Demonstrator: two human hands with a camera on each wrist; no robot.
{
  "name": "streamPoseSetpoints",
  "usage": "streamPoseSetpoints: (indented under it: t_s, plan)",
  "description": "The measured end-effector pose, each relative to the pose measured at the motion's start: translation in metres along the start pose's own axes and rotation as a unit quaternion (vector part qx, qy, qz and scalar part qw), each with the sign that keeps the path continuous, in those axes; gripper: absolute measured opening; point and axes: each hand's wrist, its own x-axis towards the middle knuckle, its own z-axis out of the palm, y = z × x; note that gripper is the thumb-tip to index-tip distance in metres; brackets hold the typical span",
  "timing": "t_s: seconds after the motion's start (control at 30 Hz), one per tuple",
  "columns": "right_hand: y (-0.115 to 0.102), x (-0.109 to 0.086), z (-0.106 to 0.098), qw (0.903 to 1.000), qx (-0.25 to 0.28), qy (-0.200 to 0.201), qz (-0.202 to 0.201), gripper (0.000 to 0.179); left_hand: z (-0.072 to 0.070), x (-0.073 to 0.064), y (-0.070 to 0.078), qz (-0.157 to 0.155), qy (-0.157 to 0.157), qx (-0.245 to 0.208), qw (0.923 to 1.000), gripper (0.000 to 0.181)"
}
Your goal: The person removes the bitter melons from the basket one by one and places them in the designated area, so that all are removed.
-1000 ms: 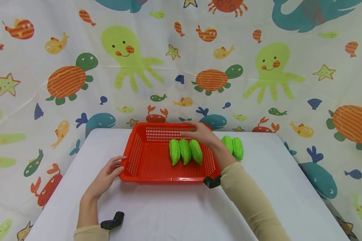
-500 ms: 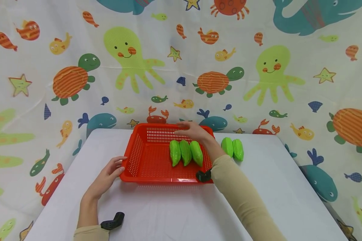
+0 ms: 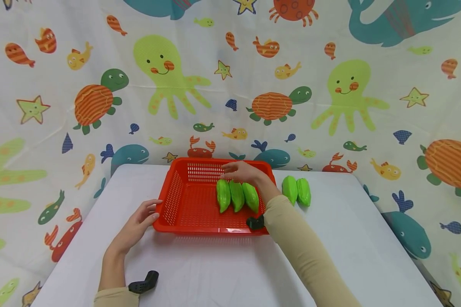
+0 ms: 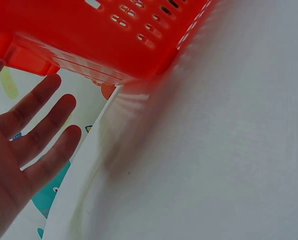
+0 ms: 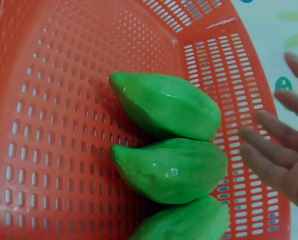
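A red perforated plastic basket [image 3: 199, 204] stands on the white table. Three glossy green ridged fruits, pointed at one end and resembling starfruit, lie side by side in its right half: a left fruit [image 3: 223, 197], a middle fruit [image 3: 237, 198] and a right fruit [image 3: 251, 198]. My right hand [image 3: 243, 171] hovers over their far ends with its fingers spread and holds nothing; the fruits' blunt ends are close by in the right wrist view. At the basket's left side, my left hand [image 3: 139, 216] has its extended fingertips right at the rim.
Two more green fruits lie on the table right of the basket, a nearer-in fruit [image 3: 290, 190] and an outer fruit [image 3: 304, 192]. Behind the white table [image 3: 353, 238] hangs a curtain [image 3: 223, 119] printed with sea animals. Each wrist carries a small black camera.
My right hand has moved left and slightly down, from the basket's far right to above the fruits' far ends. My left hand and the fruits stay in place.
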Motion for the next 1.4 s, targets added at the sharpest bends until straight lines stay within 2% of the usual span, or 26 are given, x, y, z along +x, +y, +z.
streamPoseSetpoints:
  t_s: [0.1,0.43,0.7,1.4]
  plan:
    - [0.000,0.001,0.001,0.9995,-0.002,-0.024,0.019,0.062,0.000,0.000,0.000,0.001,-0.001,-0.002,1.0000,0.049]
    - [-0.001,0.002,0.004,0.9958,-0.043,-0.063,0.051,0.061,0.000,-0.001,0.000,-0.001,0.000,-0.006,1.0000,0.050]
    - [-0.003,0.002,0.009,0.9877,-0.117,-0.096,0.038,0.056,0.002,-0.002,0.001,-0.002,0.002,-0.009,1.0000,0.050]
    - [-0.006,0.012,0.021,0.9781,-0.185,-0.093,0.025,0.053,0.004,-0.003,0.002,-0.002,0.002,-0.004,1.0000,0.051]
